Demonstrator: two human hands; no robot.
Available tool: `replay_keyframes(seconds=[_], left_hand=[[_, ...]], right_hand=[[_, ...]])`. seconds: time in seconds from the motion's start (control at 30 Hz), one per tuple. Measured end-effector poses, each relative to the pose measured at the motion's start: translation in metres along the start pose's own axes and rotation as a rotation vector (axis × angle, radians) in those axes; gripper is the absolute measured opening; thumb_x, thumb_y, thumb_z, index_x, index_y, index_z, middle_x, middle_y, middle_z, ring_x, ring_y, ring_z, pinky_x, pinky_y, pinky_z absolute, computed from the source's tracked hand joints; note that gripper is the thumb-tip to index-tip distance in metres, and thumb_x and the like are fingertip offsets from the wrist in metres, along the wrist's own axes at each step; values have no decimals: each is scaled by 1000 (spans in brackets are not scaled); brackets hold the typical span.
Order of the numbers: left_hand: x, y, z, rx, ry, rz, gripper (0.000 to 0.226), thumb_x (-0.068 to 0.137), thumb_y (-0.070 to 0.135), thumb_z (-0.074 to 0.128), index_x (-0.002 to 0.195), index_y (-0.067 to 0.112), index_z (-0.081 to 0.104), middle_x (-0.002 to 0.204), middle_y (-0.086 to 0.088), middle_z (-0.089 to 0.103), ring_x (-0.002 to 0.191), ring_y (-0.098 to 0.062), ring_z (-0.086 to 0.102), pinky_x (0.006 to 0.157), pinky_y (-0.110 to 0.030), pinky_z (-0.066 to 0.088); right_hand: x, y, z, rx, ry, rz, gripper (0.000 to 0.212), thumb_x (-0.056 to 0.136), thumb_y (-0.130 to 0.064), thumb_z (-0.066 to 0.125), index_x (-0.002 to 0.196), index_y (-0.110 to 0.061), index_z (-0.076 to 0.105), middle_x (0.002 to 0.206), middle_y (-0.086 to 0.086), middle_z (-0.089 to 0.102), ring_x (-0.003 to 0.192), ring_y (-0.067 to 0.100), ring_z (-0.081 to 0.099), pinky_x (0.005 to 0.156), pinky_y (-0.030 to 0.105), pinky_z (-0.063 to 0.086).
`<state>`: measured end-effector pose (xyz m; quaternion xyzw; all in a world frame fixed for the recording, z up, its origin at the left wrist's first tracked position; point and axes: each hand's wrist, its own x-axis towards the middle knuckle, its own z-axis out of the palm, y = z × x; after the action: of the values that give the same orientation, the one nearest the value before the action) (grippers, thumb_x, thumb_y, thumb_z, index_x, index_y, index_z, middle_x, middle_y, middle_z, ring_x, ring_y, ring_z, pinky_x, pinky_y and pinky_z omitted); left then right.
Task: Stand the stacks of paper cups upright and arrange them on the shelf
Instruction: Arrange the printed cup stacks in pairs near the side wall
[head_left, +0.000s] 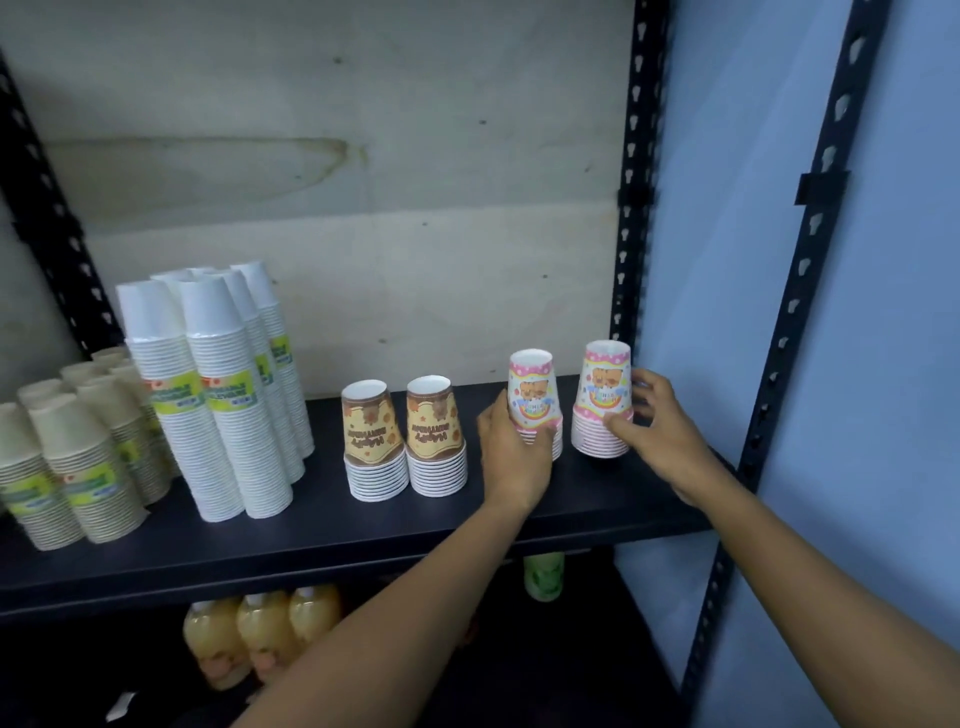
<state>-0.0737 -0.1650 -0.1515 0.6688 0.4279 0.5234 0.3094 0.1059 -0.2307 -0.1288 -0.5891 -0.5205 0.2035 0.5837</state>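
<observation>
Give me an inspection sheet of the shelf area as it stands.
Surface: dark shelf, holding all the stacks.
Job's things: left pink stack and right pink stack upright, apart; brown stacks upright beside them; white stacks and tan stacks upright at far left.
Clutter: nothing seen.
Grippers: left hand grips left pink stack; right hand grips right pink stack.
Cables: nothing seen.
Surroundings: blue wall at right, black uprights, bottles on the level below.

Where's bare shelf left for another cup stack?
Bare: shelf front strip, and the gap between white stacks and brown stacks. Crowded: left end, kraft stacks against white ones. Right end: left hand grips left pink stack, right hand grips right pink stack.
</observation>
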Motion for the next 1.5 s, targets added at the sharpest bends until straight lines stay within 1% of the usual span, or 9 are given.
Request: replay_keyframes(seconds=[0.07, 0.13, 0.27, 0.57, 0.87, 0.97, 1.17, 1.33, 1.5], left_hand=[[-5, -1, -4, -19, 3, -1, 54, 85, 25, 74, 135, 24, 55, 129, -2, 57, 119, -6, 53, 106, -36, 48], [-7, -2, -7, -17, 2, -4, 55, 85, 25, 74, 136, 24, 55, 128, -1, 58, 120, -11, 53, 105, -37, 48], [-10, -9, -10, -8, 17, -10, 57, 84, 29, 75, 137, 23, 55, 127, -1, 60, 116, -9, 54, 104, -37, 49], [-17, -12, -9, -22, -7, -4, 62, 84, 29, 79, 141, 24, 53, 130, 0, 58, 114, 0, 49, 98, -18, 42], [-23, -9, -10, -16, -4, 5, 63, 86, 34, 77, 143, 25, 50, 133, 1, 53, 109, 3, 45, 103, -25, 45], [-23, -9, -11, -16, -13, -2, 63, 86, 34, 76, 143, 25, 50, 134, 1, 52, 111, 1, 47, 102, -22, 44], [-22, -8, -8, -6, -2, -2, 63, 83, 35, 76, 140, 27, 52, 129, 1, 57, 118, -8, 52, 103, -32, 48], [-22, -6, -8, -7, 5, -22, 67, 82, 34, 80, 142, 25, 52, 130, 1, 58, 119, -7, 51, 100, -24, 45], [-24, -5, -9, -12, 4, -34, 69, 82, 34, 81, 143, 25, 51, 131, 0, 57, 120, -8, 52, 102, -27, 47]], right_hand=[[-1, 1, 2, -3, -25, 11, 64, 89, -9, 72, 143, -24, 42, 136, -7, 58, 119, 4, 59, 106, 36, 48], [-3, 2, 3, -8, -58, 22, 62, 90, -12, 72, 143, -27, 43, 137, -8, 59, 122, 4, 59, 110, 41, 45], [-7, 3, 6, -13, -101, 32, 61, 91, -12, 70, 142, -31, 43, 137, -11, 59, 123, 1, 57, 112, 41, 44], [-16, 11, 9, -21, -108, 38, 60, 90, -10, 70, 139, -32, 45, 132, -13, 62, 122, 3, 59, 111, 39, 44], [-21, 16, 13, 32, -96, 41, 61, 93, -12, 68, 140, -41, 44, 132, -22, 60, 119, -3, 61, 104, 28, 45], [-20, 17, 13, 45, -98, 47, 61, 93, -10, 67, 142, -39, 44, 134, -22, 59, 122, -2, 59, 106, 29, 44], [-20, 18, 13, 20, -94, 49, 60, 94, -13, 67, 145, -36, 45, 134, -22, 61, 124, -6, 56, 111, 31, 41], [-22, 14, 13, 32, -110, 59, 62, 95, -12, 65, 149, -33, 43, 138, -20, 59, 124, -6, 56, 113, 34, 42], [-23, 13, 13, 37, -117, 71, 62, 96, -12, 64, 150, -33, 41, 137, -22, 58, 122, -9, 56, 113, 34, 42]])
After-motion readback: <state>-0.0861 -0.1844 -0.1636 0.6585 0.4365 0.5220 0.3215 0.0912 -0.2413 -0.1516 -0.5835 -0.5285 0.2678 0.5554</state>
